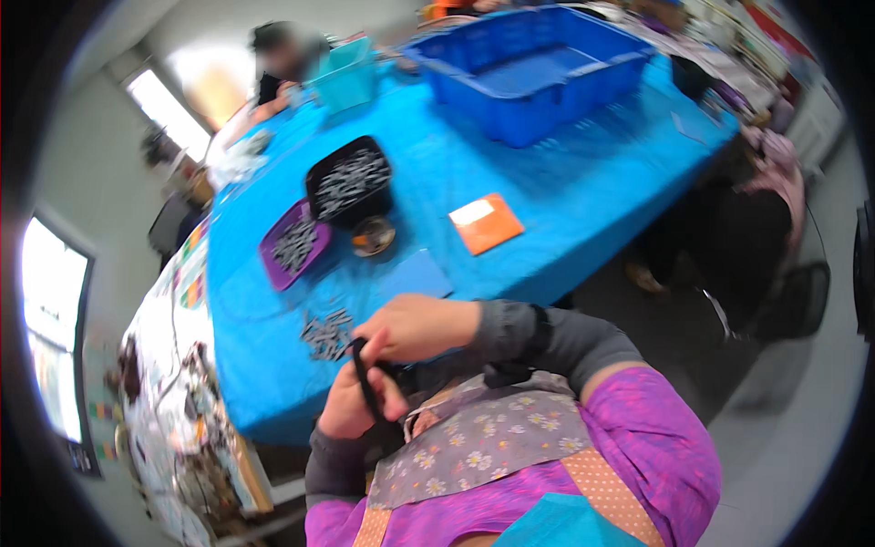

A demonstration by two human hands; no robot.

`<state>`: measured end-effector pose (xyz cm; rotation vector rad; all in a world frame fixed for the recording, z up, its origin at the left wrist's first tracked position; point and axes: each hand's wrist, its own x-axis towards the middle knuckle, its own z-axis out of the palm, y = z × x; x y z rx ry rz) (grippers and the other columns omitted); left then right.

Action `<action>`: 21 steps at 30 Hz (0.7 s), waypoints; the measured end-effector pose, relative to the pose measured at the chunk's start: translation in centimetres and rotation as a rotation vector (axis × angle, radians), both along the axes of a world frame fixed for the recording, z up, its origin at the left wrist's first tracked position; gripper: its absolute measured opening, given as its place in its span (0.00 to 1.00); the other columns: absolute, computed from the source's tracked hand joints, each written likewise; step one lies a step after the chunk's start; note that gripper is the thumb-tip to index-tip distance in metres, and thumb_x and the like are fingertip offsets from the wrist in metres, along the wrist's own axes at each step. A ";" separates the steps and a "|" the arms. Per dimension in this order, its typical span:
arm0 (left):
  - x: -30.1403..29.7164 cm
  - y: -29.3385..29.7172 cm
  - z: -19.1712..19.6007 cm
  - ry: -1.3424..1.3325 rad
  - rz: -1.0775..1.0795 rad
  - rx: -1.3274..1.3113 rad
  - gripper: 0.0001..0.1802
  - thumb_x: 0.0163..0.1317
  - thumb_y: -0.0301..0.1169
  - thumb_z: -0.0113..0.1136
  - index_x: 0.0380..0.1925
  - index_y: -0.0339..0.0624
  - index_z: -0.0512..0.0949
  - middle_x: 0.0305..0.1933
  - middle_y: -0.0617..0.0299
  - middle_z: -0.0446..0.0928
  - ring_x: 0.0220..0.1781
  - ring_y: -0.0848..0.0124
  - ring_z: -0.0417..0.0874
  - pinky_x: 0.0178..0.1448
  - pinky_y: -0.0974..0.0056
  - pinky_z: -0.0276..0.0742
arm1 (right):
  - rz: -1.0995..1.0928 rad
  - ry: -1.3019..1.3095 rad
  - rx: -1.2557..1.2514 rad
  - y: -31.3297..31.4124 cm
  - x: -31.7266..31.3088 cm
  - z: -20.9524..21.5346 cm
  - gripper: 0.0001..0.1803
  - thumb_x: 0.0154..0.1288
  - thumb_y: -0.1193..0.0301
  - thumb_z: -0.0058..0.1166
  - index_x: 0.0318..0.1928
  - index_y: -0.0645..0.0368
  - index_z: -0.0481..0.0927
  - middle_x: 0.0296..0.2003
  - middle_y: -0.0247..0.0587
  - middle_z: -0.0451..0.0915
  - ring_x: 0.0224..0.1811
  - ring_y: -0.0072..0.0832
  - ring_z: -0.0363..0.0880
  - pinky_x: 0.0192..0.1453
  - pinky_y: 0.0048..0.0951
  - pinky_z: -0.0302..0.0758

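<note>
A narrow black strap (366,387) stretches between my two hands in front of my apron. My right hand (421,326) is closed, its fingertips at the strap's upper end. Below it, my left hand (344,401) has the strap across its fingers and thumb, closed around it as far as I can see. Just beyond my hands, a loose pile of small grey metal pieces (326,335) lies on the blue tablecloth (273,365). Blur hides how the strap's lower end runs.
Similar pieces fill a black bin (369,208) and a purple basket (270,260). Close by are a round container (374,237), a light blue sheet (417,275) and an orange packet (492,235). A large blue crate (529,118) and a turquoise basket (346,87) stand farther back. Other people sit around the table.
</note>
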<state>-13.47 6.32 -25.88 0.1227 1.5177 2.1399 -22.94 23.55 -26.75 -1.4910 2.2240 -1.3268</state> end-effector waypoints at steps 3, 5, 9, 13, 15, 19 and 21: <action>-0.2 -0.1 0.0 -0.015 -0.067 -0.032 0.32 0.67 0.27 0.43 0.71 0.45 0.49 0.19 0.51 0.77 0.16 0.69 0.76 0.22 0.72 0.71 | -0.035 0.019 -0.035 -0.9 -0.1 -0.7 0.12 0.63 0.60 0.46 0.34 0.53 0.77 0.27 0.45 0.79 0.34 0.50 0.77 0.35 0.43 0.72; -0.9 -0.8 1.1 0.145 -0.224 -0.080 0.37 0.67 0.34 0.49 0.71 0.45 0.44 0.20 0.50 0.78 0.17 0.69 0.78 0.22 0.73 0.72 | -0.043 0.066 -0.028 -0.9 0.0 -0.9 0.13 0.63 0.59 0.47 0.36 0.54 0.76 0.28 0.46 0.79 0.34 0.50 0.77 0.34 0.42 0.72; -1.2 1.3 2.6 0.541 -0.233 -0.155 0.41 0.65 0.51 0.50 0.71 0.47 0.46 0.30 0.46 0.80 0.23 0.65 0.81 0.26 0.69 0.74 | -0.010 -0.158 -0.074 -0.9 0.2 -1.0 0.13 0.61 0.59 0.50 0.39 0.53 0.78 0.30 0.43 0.81 0.34 0.48 0.78 0.34 0.41 0.72; -3.0 1.2 1.8 1.192 -0.146 -0.289 0.41 0.65 0.49 0.53 0.71 0.49 0.46 0.55 0.38 0.72 0.51 0.50 0.79 0.45 0.60 0.78 | 0.081 -0.084 -0.267 -0.9 0.3 -2.2 0.08 0.59 0.66 0.52 0.38 0.50 0.81 0.36 0.40 0.82 0.38 0.45 0.79 0.36 0.39 0.74; -2.0 2.2 2.1 0.976 -0.180 -0.284 0.41 0.64 0.47 0.55 0.72 0.53 0.47 0.61 0.38 0.66 0.60 0.44 0.71 0.52 0.56 0.76 | 0.326 -0.239 -0.380 -0.8 0.1 -3.3 0.09 0.57 0.67 0.52 0.39 0.50 0.81 0.38 0.41 0.81 0.39 0.44 0.79 0.39 0.38 0.74; -6.4 3.5 -2.1 0.815 -1.149 0.229 0.48 0.60 0.55 0.56 0.72 0.54 0.41 0.61 0.41 0.66 0.62 0.51 0.71 0.59 0.54 0.71 | 0.296 -0.221 0.126 -1.1 0.9 -1.1 0.12 0.59 0.66 0.51 0.41 0.51 0.81 0.36 0.44 0.82 0.37 0.45 0.80 0.38 0.38 0.74; -1.5 5.9 -0.6 -0.037 -0.478 0.892 0.56 0.55 0.49 0.65 0.72 0.48 0.36 0.54 0.40 0.70 0.54 0.44 0.75 0.57 0.48 0.75 | 0.122 0.087 -0.226 -2.5 0.2 -5.0 0.15 0.58 0.57 0.54 0.34 0.55 0.82 0.28 0.45 0.81 0.28 0.42 0.80 0.30 0.37 0.73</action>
